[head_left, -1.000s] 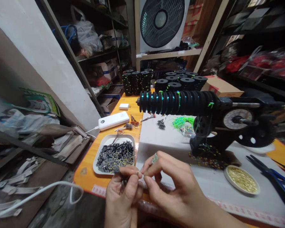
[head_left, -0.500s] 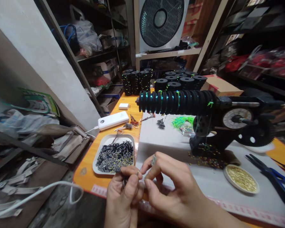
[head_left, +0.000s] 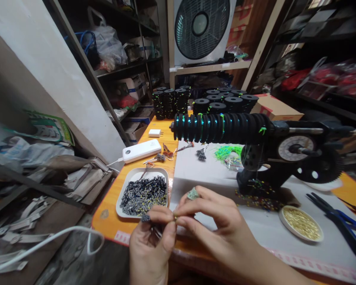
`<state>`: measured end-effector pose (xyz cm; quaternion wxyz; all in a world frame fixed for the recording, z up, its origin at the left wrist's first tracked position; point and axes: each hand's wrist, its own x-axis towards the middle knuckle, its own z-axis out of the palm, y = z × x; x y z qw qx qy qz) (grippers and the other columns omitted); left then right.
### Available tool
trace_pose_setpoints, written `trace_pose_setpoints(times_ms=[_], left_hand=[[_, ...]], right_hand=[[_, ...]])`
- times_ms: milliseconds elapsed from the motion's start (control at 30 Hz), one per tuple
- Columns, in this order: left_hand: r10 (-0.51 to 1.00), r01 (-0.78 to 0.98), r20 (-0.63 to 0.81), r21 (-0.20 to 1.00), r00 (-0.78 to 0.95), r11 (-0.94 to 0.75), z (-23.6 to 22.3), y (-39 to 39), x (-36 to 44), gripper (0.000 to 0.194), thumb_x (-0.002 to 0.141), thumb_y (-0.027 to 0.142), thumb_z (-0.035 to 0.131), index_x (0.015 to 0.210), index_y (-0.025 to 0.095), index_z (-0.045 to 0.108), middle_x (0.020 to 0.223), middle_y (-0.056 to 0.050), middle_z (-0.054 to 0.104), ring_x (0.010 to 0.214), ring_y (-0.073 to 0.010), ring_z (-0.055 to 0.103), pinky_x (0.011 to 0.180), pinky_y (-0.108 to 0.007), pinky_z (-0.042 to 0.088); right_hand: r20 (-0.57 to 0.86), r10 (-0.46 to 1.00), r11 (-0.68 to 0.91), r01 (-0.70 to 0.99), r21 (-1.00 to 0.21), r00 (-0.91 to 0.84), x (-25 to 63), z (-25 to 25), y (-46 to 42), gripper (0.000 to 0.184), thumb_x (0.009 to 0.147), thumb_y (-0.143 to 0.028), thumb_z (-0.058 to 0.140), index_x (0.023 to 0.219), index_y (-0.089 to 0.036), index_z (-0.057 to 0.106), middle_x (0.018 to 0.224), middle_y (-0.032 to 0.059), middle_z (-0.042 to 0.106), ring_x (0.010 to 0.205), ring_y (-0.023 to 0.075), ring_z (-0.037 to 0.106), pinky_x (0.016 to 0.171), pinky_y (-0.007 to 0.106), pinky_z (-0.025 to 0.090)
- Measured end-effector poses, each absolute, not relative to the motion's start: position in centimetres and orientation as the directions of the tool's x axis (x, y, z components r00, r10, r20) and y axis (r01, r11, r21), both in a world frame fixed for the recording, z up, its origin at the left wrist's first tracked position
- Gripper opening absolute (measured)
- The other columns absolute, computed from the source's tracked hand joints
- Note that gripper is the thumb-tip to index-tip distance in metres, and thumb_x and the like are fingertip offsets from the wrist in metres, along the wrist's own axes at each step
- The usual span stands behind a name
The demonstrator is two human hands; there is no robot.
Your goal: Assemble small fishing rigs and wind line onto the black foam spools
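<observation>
My left hand [head_left: 152, 247] is low in the middle of the view, its thumb and fingers pinched on a small dark part [head_left: 145, 217] like those in the tray. My right hand [head_left: 218, 227] meets it from the right. Its thumb and forefinger pinch a tiny piece at the same spot, too small to name. A greenish ring [head_left: 192, 194] shows on a right finger. Both hands hover over the near edge of the orange table [head_left: 106, 213]. Just beyond the left hand lies a white tray [head_left: 142, 193] heaped with small dark cylindrical parts.
A black winding machine [head_left: 273, 154] with a row of spools and a dial stands on a white mat [head_left: 201, 170]. A dish of gold beads [head_left: 302, 224] and pliers [head_left: 341, 221] lie right. A white power bank [head_left: 141, 150], stacked black spools [head_left: 207, 101], a fan [head_left: 201, 27] and shelves are behind.
Both hands have shifted slightly; the fingertips have drawn together and the right hand has risen a little. Everything on the table is as before.
</observation>
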<state>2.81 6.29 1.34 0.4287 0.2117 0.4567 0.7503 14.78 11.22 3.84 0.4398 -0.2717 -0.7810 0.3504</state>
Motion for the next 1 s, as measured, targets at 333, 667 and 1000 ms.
trace_pose_setpoints(times_ms=[333,667,1000], left_hand=[[0.909,-0.596,-0.067,0.775,-0.411,-0.212,2.0,5.5,1.6,0.026,0.059,0.035,0.084,0.062,0.019,0.064,0.069,0.004,0.061,0.040,0.0006,0.037,0.039,-0.010,0.035],[0.909,-0.469,0.007,0.855,-0.418,-0.222,2.2,4.6,-1.8,0.040,0.059,0.035,0.085,0.095,0.022,0.074,0.107,-0.008,0.067,0.043,0.0011,0.036,0.040,-0.015,0.037],[0.920,-0.586,0.010,0.768,-0.392,-0.258,3.2,4.1,-0.5,0.023,0.064,0.034,0.081,0.064,0.021,0.062,0.047,0.005,0.055,0.039,-0.0031,0.045,0.041,-0.010,0.035]], right_hand=[[0.401,0.726,0.549,0.119,-0.827,-0.559,14.3,5.3,10.5,0.008,0.085,-0.013,0.056,0.082,-0.017,0.062,0.079,0.0022,0.056,0.076,0.0130,0.053,0.066,0.025,0.043],[0.406,0.703,0.534,0.057,-0.843,-0.584,13.1,6.7,10.1,0.009,0.088,-0.013,0.054,0.081,-0.016,0.058,0.080,0.0007,0.057,0.078,0.0122,0.054,0.072,0.025,0.043],[0.529,0.465,0.776,0.040,-0.629,-0.710,12.3,6.4,11.2,0.006,0.085,-0.015,0.052,0.086,-0.015,0.058,0.083,0.0056,0.055,0.075,0.0140,0.053,0.066,0.026,0.047]])
